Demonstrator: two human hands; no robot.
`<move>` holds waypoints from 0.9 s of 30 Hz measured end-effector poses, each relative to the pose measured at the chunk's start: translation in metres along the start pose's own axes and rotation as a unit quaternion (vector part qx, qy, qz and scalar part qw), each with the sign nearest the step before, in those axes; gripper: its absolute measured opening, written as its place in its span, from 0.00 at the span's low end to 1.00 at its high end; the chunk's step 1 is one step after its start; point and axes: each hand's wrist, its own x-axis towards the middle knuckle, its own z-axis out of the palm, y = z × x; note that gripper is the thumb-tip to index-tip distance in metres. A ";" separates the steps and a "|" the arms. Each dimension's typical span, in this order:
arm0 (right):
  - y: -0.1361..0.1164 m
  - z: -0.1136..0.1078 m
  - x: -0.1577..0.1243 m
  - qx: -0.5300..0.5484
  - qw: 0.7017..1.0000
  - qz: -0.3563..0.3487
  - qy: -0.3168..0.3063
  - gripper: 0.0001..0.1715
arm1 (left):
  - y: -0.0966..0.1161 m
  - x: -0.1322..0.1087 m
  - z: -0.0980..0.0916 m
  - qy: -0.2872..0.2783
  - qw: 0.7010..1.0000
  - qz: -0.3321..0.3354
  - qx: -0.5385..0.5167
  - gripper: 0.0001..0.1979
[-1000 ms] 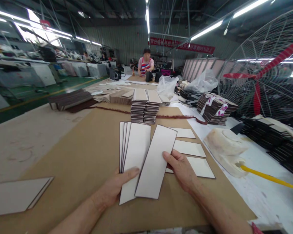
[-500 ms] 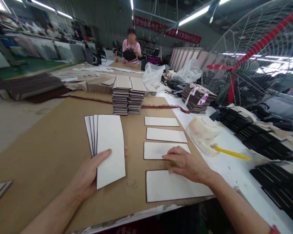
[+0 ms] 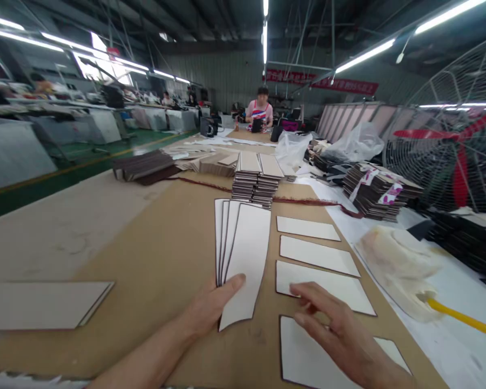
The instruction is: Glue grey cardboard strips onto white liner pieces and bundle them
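My left hand (image 3: 222,300) grips a fan of several white rectangular panels (image 3: 249,254) with dark edges, thumb on top of the front one. The fan is tilted up over the brown board, in front of the stacked panels. My right hand (image 3: 336,327) has its thumb and fingers apart and holds nothing. Its fingertips are over the near edge of a white panel (image 3: 319,283) lying flat; whether they touch it I cannot tell. Beneath the palm lies the nearest flat panel (image 3: 303,356), partly hidden. Two more flat panels (image 3: 318,255) lie beyond in a column.
Two stacks of panels (image 3: 251,183) stand behind the fan. At the left lie a few greyish panels (image 3: 44,305). A yellow-handled tool (image 3: 465,319) rests by a cream cloth (image 3: 397,270) at the right. A large caged fan (image 3: 457,135) stands beyond; a person (image 3: 260,113) works at the far end.
The view has turned left and lifted, so the scene sits further right. My left hand has brought its fanned panels closer to the flat column. My right hand's fingers have spread a little.
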 end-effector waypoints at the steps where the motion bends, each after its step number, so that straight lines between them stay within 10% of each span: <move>1: -0.010 0.004 0.015 0.056 0.998 0.015 0.004 0.25 | 0.001 -0.001 0.001 0.005 1.000 0.018 0.007 0.26; 12: -0.056 0.021 0.137 0.414 0.909 0.030 0.039 0.23 | 0.024 -0.029 -0.028 0.121 0.980 -0.013 -0.158 0.28; 18: -0.060 -0.001 0.207 0.118 0.990 -0.079 0.010 0.23 | 0.014 -0.052 -0.063 0.284 0.929 0.060 -0.228 0.23; 27: -0.050 0.062 0.248 -0.083 0.978 -0.187 -0.032 0.11 | -0.001 -0.050 -0.067 0.352 0.914 0.046 -0.195 0.23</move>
